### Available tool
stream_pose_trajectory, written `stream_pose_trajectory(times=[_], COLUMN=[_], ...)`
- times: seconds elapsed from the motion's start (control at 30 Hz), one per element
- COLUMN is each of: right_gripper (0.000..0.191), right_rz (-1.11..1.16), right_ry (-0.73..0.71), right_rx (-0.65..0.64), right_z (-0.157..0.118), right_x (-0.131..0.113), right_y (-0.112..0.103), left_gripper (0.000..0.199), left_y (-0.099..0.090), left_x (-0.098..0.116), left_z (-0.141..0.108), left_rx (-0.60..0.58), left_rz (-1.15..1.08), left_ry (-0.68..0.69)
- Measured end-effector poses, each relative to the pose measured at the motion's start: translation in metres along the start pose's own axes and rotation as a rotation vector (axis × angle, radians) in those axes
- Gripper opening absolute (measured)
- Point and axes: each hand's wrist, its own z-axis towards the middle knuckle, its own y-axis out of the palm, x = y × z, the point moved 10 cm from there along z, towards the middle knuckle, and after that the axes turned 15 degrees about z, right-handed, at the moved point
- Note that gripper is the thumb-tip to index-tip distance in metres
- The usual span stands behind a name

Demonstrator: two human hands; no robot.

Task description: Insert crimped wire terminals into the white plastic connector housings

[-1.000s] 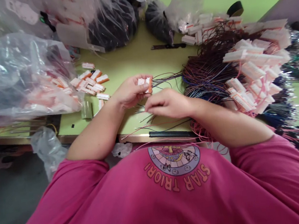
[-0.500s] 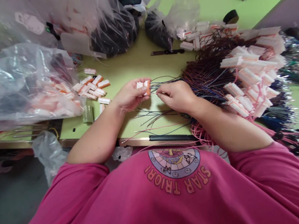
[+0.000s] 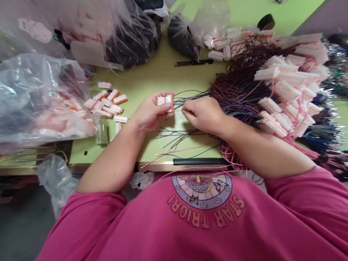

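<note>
A white and orange connector (image 3: 168,101) is pinched between the thumb and fingers of my left hand (image 3: 152,113). Thin dark wires (image 3: 190,94) run from its right side toward the wire bundle. My right hand (image 3: 202,112) is just right of the connector, its fingers closed in a pinch; what they hold, if anything, is too small to tell. Below both hands, loose wires (image 3: 175,141) with metal tips lie on the green table (image 3: 154,75). Several more connectors (image 3: 107,101) lie left of my left hand.
A large bundle of dark wires (image 3: 234,80) with white connectors (image 3: 286,87) lies at right. Plastic bags (image 3: 23,94) stand at left and back. A dark knife-like tool (image 3: 193,62) and black tape rolls (image 3: 265,22) lie farther back. A black strip (image 3: 198,160) lies along the front edge.
My right hand has shifted slightly, and its fingers look more curled. My left hand still holds the connector, its white face now turned a little more upward. The whole view has moved slightly.
</note>
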Motion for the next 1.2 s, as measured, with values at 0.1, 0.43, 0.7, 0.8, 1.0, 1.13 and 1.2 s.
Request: stream_pose_trajectory(times=[0.1,0.43,0.7,0.8,1.0,1.13,1.2], right_gripper=[0.037,0.056,0.056,0.055,0.033,0.041,0.042], right_rz=[-0.123,-0.233,-0.227,-0.205,-0.169,-0.172,-0.223], right_ry=[-0.076,-0.403,-0.420,-0.389,-0.160,-0.142,-0.144], right_rx=[0.034,-0.044,-0.065,-0.066,-0.101,0.075,0.176], right_z=[-0.005,-0.015,-0.014,-0.011,0.006,-0.008,-0.029], right_x=[-0.010,-0.037,-0.040,-0.037,-0.013,-0.017,-0.028], right_y=[-0.001,0.014,0.025,0.029,0.007,-0.051,-0.075], left_gripper=[0.044,0.026,0.041,0.042,0.029,0.020,0.018], left_y=[-0.001,0.009,0.018,0.021,0.006,0.023,0.052], left_x=[-0.002,-0.006,-0.003,-0.004,0.018,0.066,0.090], left_z=[0.001,-0.003,-0.003,-0.002,-0.003,-0.006,-0.005], left_rx=[0.001,-0.079,-0.082,-0.057,0.088,0.076,-0.021], left_rz=[0.003,0.024,0.085,0.102,0.167,0.330,0.468], left_ry=[0.001,-0.062,-0.030,-0.014,0.037,0.098,0.098])
